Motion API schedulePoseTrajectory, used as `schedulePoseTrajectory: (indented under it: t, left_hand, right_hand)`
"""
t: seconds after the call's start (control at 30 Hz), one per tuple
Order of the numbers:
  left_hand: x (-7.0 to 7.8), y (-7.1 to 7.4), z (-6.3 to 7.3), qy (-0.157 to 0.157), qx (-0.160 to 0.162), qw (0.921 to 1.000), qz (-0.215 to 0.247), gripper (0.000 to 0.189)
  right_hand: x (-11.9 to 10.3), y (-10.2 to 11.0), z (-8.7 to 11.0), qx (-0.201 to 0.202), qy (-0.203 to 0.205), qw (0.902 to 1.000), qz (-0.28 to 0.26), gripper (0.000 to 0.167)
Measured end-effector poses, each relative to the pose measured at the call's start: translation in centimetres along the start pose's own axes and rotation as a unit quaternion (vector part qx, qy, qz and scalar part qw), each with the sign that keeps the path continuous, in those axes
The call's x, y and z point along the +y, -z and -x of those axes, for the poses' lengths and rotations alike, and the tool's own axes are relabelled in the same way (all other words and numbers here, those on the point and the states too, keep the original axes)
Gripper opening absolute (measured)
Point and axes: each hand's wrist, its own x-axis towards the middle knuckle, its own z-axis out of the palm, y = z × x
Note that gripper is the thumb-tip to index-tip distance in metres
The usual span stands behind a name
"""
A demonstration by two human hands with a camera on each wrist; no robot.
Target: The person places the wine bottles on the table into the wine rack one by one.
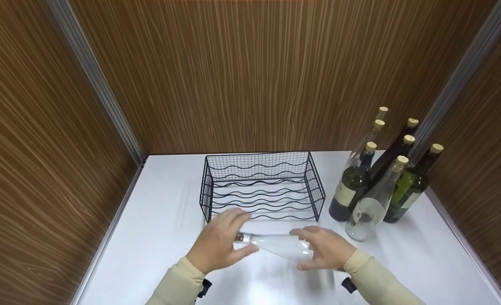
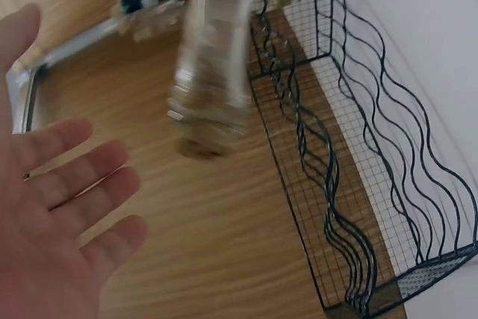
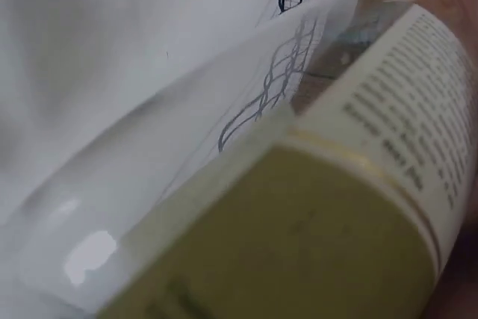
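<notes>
My right hand (image 1: 329, 248) grips a clear glass bottle (image 1: 278, 243) near its base, and the bottle lies sideways in the air with its neck pointing left. A pale and olive label (image 3: 321, 237) covers part of the bottle in the right wrist view. Around the cork end, my left hand (image 1: 218, 243) is spread with thumb and fingers apart. The left wrist view shows the left fingers (image 2: 93, 177) fairly straight, a gap away from the blurred bottle neck (image 2: 213, 87). Just beyond both hands stands a black wire rack (image 1: 257, 154) with wavy bars, holding no bottles.
Several corked bottles, green, dark and clear, stand grouped on the right; a clear bottle (image 1: 367, 214) and a green bottle (image 1: 350, 186) are nearest the rack. Wood-patterned panels (image 1: 233, 76) enclose the white table (image 1: 157, 237) at the back and both sides.
</notes>
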Motion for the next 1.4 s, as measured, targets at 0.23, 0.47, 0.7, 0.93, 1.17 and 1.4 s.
schedulePoseTrajectory:
  t: [0.23, 0.47, 0.7, 0.93, 1.17, 1.4]
  left_hand:
    - [2.1, -2.9, 0.5, 0.02, -0.223, 0.9734, -0.049, 0.084]
    - [2.4, -6.2, 1.6, 0.035, -0.318, 0.946, -0.054, 0.087]
    - [1.6, -8.1, 2.5, 0.043, -0.29, 0.9551, -0.044, 0.058]
    - [1.1, -8.1, 2.8, 0.052, -0.282, 0.9574, -0.028, 0.064]
    - [0.4, -8.3, 3.8, 0.103, -0.287, 0.9523, 0.015, 0.066]
    - [-0.8, -8.1, 5.0, 0.163, -0.273, 0.947, 0.044, 0.07]
  right_hand:
    - [-1.5, -0.7, -0.7, -0.055, 0.019, 0.9981, 0.02, 0.08]
    - [-2.8, -1.6, -1.5, -0.076, 0.056, 0.9951, 0.03, 0.078]
    - [-2.9, -2.2, -2.1, -0.057, 0.079, 0.9945, 0.039, 0.079]
    - [-2.1, -2.8, -1.3, -0.043, 0.064, 0.9957, 0.05, 0.081]
    - [-1.1, -2.6, -0.9, 0.001, 0.043, 0.9937, 0.103, 0.073]
    - [1.2, -0.3, -2.0, 0.05, -0.03, 0.994, 0.092, 0.049]
